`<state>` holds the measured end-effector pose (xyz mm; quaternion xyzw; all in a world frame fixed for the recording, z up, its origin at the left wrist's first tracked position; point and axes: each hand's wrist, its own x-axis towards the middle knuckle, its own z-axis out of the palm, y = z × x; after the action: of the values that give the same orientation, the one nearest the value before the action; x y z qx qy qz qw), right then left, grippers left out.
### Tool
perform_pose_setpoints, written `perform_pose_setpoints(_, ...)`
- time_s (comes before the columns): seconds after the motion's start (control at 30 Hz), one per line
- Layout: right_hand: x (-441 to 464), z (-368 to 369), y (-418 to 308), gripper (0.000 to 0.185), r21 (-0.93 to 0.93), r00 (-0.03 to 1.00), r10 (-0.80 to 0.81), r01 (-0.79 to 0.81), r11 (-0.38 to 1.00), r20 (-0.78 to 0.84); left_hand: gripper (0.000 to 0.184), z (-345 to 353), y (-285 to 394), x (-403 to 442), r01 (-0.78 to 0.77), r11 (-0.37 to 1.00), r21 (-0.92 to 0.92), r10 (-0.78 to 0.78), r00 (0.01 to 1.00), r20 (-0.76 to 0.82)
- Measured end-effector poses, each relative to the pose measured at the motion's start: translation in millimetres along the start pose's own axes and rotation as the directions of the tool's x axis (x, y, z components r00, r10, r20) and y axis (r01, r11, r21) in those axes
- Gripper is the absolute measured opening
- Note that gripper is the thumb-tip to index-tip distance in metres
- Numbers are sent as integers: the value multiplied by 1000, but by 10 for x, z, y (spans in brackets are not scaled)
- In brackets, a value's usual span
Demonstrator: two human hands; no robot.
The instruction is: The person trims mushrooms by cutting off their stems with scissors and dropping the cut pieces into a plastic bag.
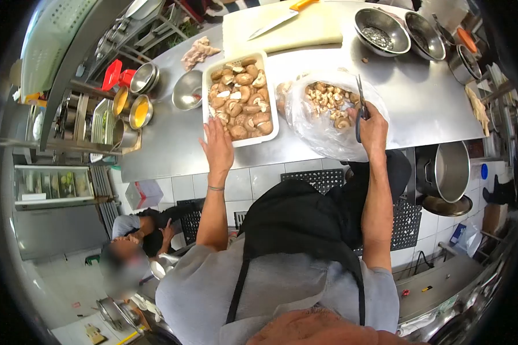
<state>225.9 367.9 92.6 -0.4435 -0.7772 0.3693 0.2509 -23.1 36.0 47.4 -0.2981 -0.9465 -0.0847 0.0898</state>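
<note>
A white plastic tray (274,118) full of brown mushrooms (244,92) sits on the steel worktable. My left hand (218,146) lies at the tray's near left corner, fingers apart, the tips at the rim and the closest mushrooms. My right hand (374,127) is closed around a pair of scissors (360,95), their blades pointing away from me. Below that hand a clear plastic bag (305,135) lies spread, with cut mushroom pieces and stems (325,98) in it. Whether the right fingers also hold a mushroom piece is hidden.
Behind the tray lie a pale cutting board (322,34) and a knife (276,24). Metal bowls (380,34) stand back right; another bowl (187,91) and raw meat (200,53) are left. A large pot (452,172) is right, below table height. Another person (149,230) is lower left.
</note>
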Motion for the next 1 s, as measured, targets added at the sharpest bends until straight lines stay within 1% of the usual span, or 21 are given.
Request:
perform_pose_setpoints(0.07, 2, 28, 62, 44, 52, 996, -61, 64, 997, -58, 57, -58, 9, 16, 83, 988, -130, -64, 987, 146)
perform_pose_setpoints(0.1, 9, 39, 135, 44, 67, 992, -87, 93, 993, -93, 56, -62, 9, 31, 65, 991, -119, -49, 990, 129)
perform_pose_setpoints(0.13, 41, 88, 244, 45, 71, 976, -137, 151, 986, -168, 54, -73, 36, 64, 52, 988, -146, -47, 998, 36)
perform_pose_setpoints(0.2, 27, -19, 192, 48, 115, 987, -62, 80, 990, -149, 51, -219, 207, 142, 20, 979, -202, -50, 988, -144)
perform_pose_setpoints(0.23, 23, -69, 175, 48, 127, 990, -12, 31, 991, -144, 47, -289, 348, 191, -80, 952, -295, 19, 979, -203)
perform_pose_setpoints(0.3, 58, -150, 133, 48, 162, 990, 69, -49, 986, -122, 39, -528, 659, 338, -267, 852, -451, 110, 933, -344)
perform_pose_setpoints(0.37, 84, -191, 112, 47, 189, 983, 88, -56, 980, -164, 27, -610, 1105, 397, -254, 756, -603, 166, 966, -198)
perform_pose_setpoints(0.4, 103, -210, 97, 46, 206, 979, 94, -55, 977, -182, 23, -515, 1330, 426, -323, 677, -661, 250, 946, -206)
perform_pose_setpoints(0.43, 123, -200, 135, 45, 198, 978, 90, -52, 979, -188, 22, -509, 1612, 431, -412, 591, -693, 376, 901, -215)
perform_pose_setpoints(0.5, 146, -169, 182, 44, 220, 978, 89, -46, 974, -189, 22, -69, 1960, 541, -495, 460, -737, 600, 785, -153)
perform_pose_setpoints(0.57, 132, -119, 252, 43, 232, 981, 80, -37, 972, -178, 21, 472, 2304, 628, -578, 443, -685, 724, 682, -107)
perform_pose_setpoints(0.6, 133, -86, 293, 43, 234, 983, 68, -26, 972, -171, 21, 564, 2450, 616, -572, 476, -668, 759, 651, -17)
perform_pose_setpoints(0.63, 146, -90, 306, 42, 237, 985, 55, -15, 971, -165, 20, 621, 2588, 613, -570, 507, -646, 785, 615, 74)
perform_pose_setpoints(0.67, 146, -129, 286, 41, 192, 988, 18, 13, 981, -155, 19, 672, 2713, 612, -573, 538, -619, 801, 576, 164)
perform_pose_setpoints(0.73, 85, -150, 201, 40, 115, 990, -61, 76, 990, -128, 19, 774, 2800, 509, -612, 535, -583, 796, 596, 104)
perform_pose_setpoints(0.77, 74, -154, 202, 38, 45, 984, -125, 132, 990, -123, 20, 793, 2804, 510, -636, 537, -554, 791, 609, 67)
perform_pose_setpoints(0.87, 87, -76, 226, 37, 23, 985, -134, 138, 990, -107, 19, 791, 2765, 426, -662, 549, -510, 793, 605, 70)
perform_pose_setpoints(0.97, 92, -31, 228, 36, 38, 983, -150, 155, 987, -105, 17, 872, 2658, 410, -641, 480, -599, 806, 592, 13)
perform_pose_setpoints(1.0, 84, -32, 221, 36, 45, 984, -144, 149, 988, -100, 17, 723, 2650, 471, -580, 507, -638, 786, 614, 66)
